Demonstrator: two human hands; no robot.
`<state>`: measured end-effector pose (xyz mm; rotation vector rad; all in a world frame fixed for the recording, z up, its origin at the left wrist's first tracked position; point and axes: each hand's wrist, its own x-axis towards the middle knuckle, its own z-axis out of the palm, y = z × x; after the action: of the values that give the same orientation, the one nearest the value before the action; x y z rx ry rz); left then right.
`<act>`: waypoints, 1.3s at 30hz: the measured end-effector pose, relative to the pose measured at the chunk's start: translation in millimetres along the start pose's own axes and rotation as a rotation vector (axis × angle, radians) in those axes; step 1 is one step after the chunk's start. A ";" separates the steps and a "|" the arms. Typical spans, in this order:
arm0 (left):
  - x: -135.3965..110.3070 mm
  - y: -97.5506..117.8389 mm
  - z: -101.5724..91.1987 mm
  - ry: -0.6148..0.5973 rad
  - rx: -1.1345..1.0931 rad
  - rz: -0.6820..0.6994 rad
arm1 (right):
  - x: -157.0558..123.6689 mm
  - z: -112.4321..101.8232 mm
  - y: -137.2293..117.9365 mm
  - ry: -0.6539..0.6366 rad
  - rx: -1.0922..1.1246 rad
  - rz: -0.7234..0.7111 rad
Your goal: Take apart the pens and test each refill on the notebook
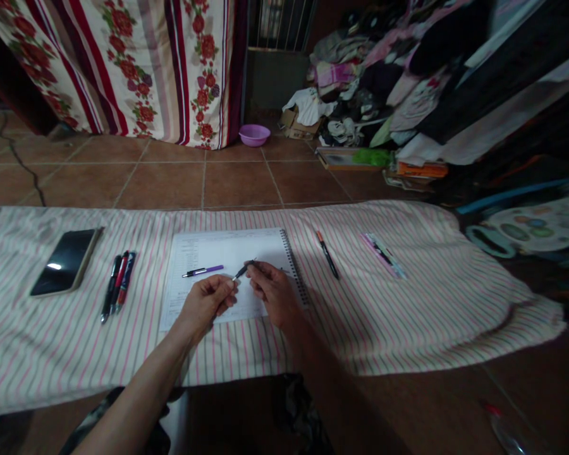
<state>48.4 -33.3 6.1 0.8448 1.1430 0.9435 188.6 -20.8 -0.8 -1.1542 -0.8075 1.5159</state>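
Above the spiral notebook (pixel 260 243), both hands meet at a small pen piece (pixel 244 270) with a dark grip and a thin light-coloured end. My left hand (pixel 209 298) pinches the light end between thumb and fingers. The dark end is pinched by my right hand (pixel 272 289), whose fingers hide part of it. Whether the piece is in one or two parts I cannot tell. A purple pen barrel (pixel 211 270) with a black-and-silver end lies on the page, just beyond my left hand. The page carries faint writing or print along its left and top.
Left on the striped cloth (pixel 146 354) lie a phone (pixel 66 262) and several pens (pixel 118 284) side by side. A black pen with an orange end (pixel 327 254) and slim pale pens (pixel 384 254) lie to the right. Beyond are a purple basin (pixel 255 136) and heaped clothes (pixel 360 82).
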 end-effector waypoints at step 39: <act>4.5 0.0 -9.5 0.159 0.344 0.187 | 4.4 -8.5 -6.7 0.257 0.144 -0.020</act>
<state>39.8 -28.5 2.5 1.1873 1.4063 0.9947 198.7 -15.4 1.6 -1.1998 -0.5264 1.3515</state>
